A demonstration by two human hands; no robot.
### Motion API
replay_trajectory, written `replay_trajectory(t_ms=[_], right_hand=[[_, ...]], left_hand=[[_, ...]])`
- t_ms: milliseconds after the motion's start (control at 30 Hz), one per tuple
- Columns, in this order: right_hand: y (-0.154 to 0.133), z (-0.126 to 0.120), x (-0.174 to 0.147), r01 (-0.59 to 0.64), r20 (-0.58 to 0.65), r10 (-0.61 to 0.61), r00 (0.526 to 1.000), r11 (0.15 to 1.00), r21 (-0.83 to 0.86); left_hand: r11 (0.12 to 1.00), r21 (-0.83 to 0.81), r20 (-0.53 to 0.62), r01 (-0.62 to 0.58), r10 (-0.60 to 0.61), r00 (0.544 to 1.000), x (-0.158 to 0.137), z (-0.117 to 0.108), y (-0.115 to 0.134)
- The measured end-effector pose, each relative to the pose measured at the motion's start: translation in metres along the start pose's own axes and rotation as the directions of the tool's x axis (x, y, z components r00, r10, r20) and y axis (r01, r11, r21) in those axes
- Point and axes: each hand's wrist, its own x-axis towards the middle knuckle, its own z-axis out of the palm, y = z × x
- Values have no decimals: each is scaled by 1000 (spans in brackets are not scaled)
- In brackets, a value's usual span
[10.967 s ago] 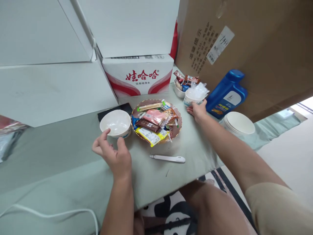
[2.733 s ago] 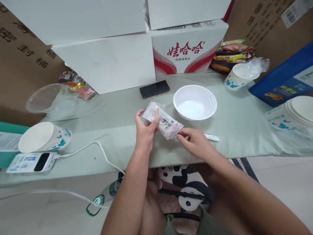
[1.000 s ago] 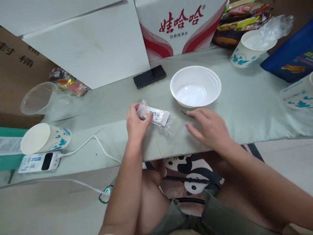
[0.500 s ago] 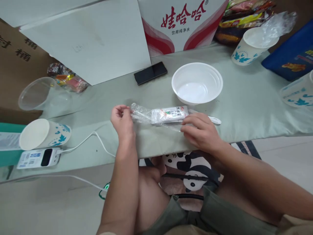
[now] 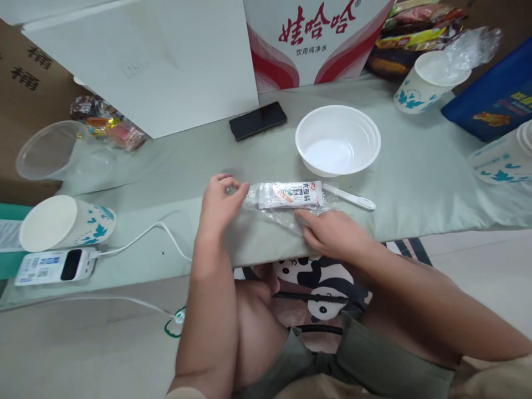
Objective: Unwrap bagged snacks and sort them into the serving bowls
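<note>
So the left hand (image 5: 220, 205) has its thumb and fingers curled round a small gap, tips right by the left end of some clear film (image 5: 283, 218), and honestly I can't tell if it's pinching any. The right hand (image 5: 336, 230) has a fingertip at the film's near edge, can't tell if that's a real grip or just contact. Between them, printed side up, lies the small white packet (image 5: 290, 195); whether it's inside the film or on top, no clue. My read is the step in hand is sorting out the film around the packet, and the next move calls for a sure pinch on a loose edge, with the packet kept steady. Just off the packet's right end, beyond the right hand, there's a slim white tool (image 5: 353, 198), so imo watch for the film snagging on it. Further out past that sits a white bowl (image 5: 332, 149), and a black phone (image 5: 258, 121) lies beyond the left hand, toward the boxes (image 5: 166, 72).
</note>
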Motion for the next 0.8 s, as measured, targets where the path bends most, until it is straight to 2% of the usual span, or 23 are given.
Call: replay_trajectory(t_ms=[100,233,300,367,433,533,567,633,733,800], right_hand=[[1,2,1,-49,-20,49,999,999,2],[0,3,8,-154,-82,158,984,987,53],[-1,1,13,-208,-120,218,969,974,93],[-2,-1,20,-222,-210,247,946,966,135],[-3,-1,28,-145,-350,184,919,980,137],[-1,2,40,94,-484,-54,873,994,59],[0,3,44,157,-484,-114,868,986,48],[2,4,50,206,-442,-153,884,976,76],[3,3,54,177,-376,-121,919,977,117],[3,2,53,178,-388,-116,914,975,130]], left_hand=[[982,-90,-26,167,-170,985,5,2,-12],[946,-172,-4,276,-280,960,0,3,-7],[929,-168,43,330,-327,944,-2,4,-4],[915,-131,141,381,-364,921,-2,4,-2],[912,-122,235,392,-357,904,-1,3,-3],[899,-247,315,362,-278,907,0,1,-3],[876,-315,328,364,-259,908,-1,0,-2],[794,-450,366,408,-253,895,-2,-2,2],[598,-614,471,516,-247,847,-5,-5,11],[465,-687,533,558,-199,823,-6,-8,15]])
